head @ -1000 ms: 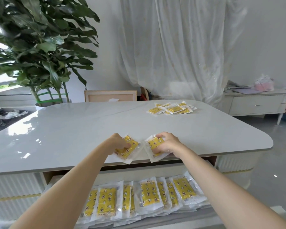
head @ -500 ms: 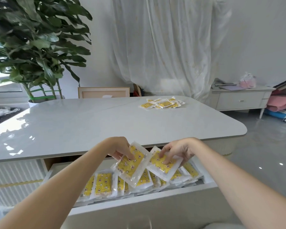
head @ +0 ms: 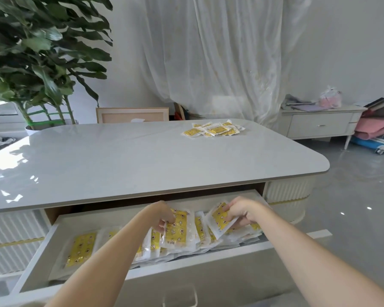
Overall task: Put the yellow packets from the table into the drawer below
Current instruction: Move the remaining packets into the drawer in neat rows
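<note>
The white drawer (head: 42,247) stands pulled out under the grey table (head: 111,160) and holds several yellow packets in clear wrap (head: 80,249). My left hand (head: 162,216) is inside the drawer, fingers curled on a yellow packet (head: 177,229) that lies on the row. My right hand (head: 242,212) pinches another yellow packet (head: 218,220), tilted on edge over the right end of the row. A pile of several yellow packets (head: 213,129) lies on the far right part of the tabletop.
A large potted plant (head: 38,69) stands behind the table's left corner, a framed board (head: 132,115) behind its far edge. A white sideboard (head: 319,125) and a pink bundle (head: 377,129) are at the right. The drawer's left part has bare floor.
Both hands moved from the table's near edge down into the drawer, each carrying one packet. The packets now sit low on the row inside the drawer.
</note>
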Demonstrator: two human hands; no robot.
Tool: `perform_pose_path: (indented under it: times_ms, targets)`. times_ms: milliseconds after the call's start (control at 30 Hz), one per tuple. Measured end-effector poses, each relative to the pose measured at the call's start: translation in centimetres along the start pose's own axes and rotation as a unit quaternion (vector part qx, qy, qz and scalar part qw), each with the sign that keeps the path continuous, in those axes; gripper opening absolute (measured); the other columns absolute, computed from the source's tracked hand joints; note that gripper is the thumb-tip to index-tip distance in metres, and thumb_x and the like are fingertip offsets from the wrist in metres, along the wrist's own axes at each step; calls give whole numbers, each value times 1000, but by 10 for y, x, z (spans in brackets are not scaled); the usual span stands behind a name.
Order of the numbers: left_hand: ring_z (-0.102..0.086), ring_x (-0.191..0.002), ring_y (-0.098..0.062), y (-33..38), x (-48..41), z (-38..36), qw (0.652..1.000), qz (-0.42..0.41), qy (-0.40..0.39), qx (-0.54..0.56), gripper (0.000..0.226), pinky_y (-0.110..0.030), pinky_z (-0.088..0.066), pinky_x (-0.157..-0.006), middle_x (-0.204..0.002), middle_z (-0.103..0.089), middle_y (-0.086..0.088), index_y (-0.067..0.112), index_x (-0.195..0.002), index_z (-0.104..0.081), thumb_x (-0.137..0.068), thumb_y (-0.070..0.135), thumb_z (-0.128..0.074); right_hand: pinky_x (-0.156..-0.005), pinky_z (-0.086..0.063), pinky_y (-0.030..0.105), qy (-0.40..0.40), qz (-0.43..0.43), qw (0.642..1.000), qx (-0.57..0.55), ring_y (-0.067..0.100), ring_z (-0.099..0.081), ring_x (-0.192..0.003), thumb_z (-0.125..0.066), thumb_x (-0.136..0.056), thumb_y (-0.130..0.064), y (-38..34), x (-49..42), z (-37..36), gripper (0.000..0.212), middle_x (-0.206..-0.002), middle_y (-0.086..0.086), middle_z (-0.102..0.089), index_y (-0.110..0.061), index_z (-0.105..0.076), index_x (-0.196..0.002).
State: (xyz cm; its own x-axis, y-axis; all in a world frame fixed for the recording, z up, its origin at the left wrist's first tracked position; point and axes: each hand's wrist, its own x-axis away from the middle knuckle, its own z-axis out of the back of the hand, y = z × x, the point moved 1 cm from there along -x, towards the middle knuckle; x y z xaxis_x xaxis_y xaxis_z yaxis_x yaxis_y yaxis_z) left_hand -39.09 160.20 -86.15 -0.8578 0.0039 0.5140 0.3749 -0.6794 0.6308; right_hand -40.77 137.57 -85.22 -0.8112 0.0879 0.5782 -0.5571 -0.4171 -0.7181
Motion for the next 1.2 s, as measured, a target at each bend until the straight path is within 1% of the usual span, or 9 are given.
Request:
perform_pose_path:
  times_ms: [100, 167, 333, 467, 533, 667, 867, 1033, 1200]
  targets:
    - [-51, -67, -17, -11, -15, -12, 999, 28, 11, 38, 35, -24, -51, -62, -89, -56, -13, 2, -125, -40, -92, 1, -52, -93, -52, 43, 11, 4, 1000, 26, 37, -61, -112, -52, -86, 19, 1, -10, -7, 47, -128, 25, -54, 2, -53, -131]
    - [-42, -56, -15, -19, -21, -17, 998, 34, 35, 37, 39, -23, -42, -48, -72, -43, -9, -1, -127, -37, -91, 2, -51, -88, -55, 38, 35, 7, 996, 87, 33, -64, -107, -59, -84, 16, 2, -16, -9, 48, -120, 21, -57, 2, -56, -129]
    - [-55, -76, -23, -23, -25, -22, 992, -3, 125, -29, 37, -23, -41, -53, -84, -55, -7, 2, -112, -46, -82, 14, -65, -75, -55, 28, 95, 39, 944, 313, 22, -62, -82, -71, -81, -5, -5, -19, -15, 45, -108, 13, -66, -2, -58, -124]
    - [-52, -116, -28, -16, -18, -29, 952, -56, 208, -217, 70, -30, -48, -78, -127, -47, -14, 1, -134, -34, -80, 23, -72, -87, -54, 34, 99, 88, 908, 397, 23, -63, -104, -80, -74, -15, -11, -14, -23, 56, -123, 5, -63, -14, -58, -125]
    - [-46, -121, -27, -14, -15, -32, 936, -80, 225, -259, 65, -34, -48, -85, -130, -42, -12, 6, -132, -36, -81, 25, -72, -86, -53, 33, 70, 108, 906, 403, 22, -63, -101, -83, -71, -14, -14, -13, -26, 56, -123, 3, -63, -17, -63, -123]
    - [-45, -121, -25, -11, -14, -37, 940, -159, 140, -266, 35, -38, -44, -97, -124, -54, -5, 19, -120, -56, -87, 30, -59, -89, -56, 34, -8, 102, 902, 419, 22, -64, -101, -79, -74, -8, -11, -11, -33, 50, -124, 5, -63, -18, -67, -121]
    - [-46, -122, -27, -13, -9, -42, 923, -150, 48, -352, 41, -35, -46, -95, -134, -45, -5, 21, -132, -52, -91, 18, -47, -99, -48, 33, 11, 120, 890, 441, 24, -55, -121, -74, -79, -8, -5, -9, -34, 59, -138, 6, -54, -16, -55, -134]
    - [-43, -130, -21, 2, 5, -33, 915, -151, 10, -374, 48, -35, -42, -103, -143, -44, 0, 16, -141, -42, -93, 20, -45, -81, -48, 25, 17, 144, 896, 420, 20, -58, -117, -64, -86, -8, -18, 10, -29, 47, -136, 3, -55, -20, -58, -131]
    - [-58, -87, -17, 39, 38, -2, 930, -165, -8, -328, 37, -27, -52, -76, -122, -61, -3, 9, -128, -56, -95, 19, -45, -76, -53, 27, 56, 167, 914, 366, 17, -69, -94, -57, -90, -12, -50, 39, -1, 35, -119, 1, -61, -24, -62, -122]
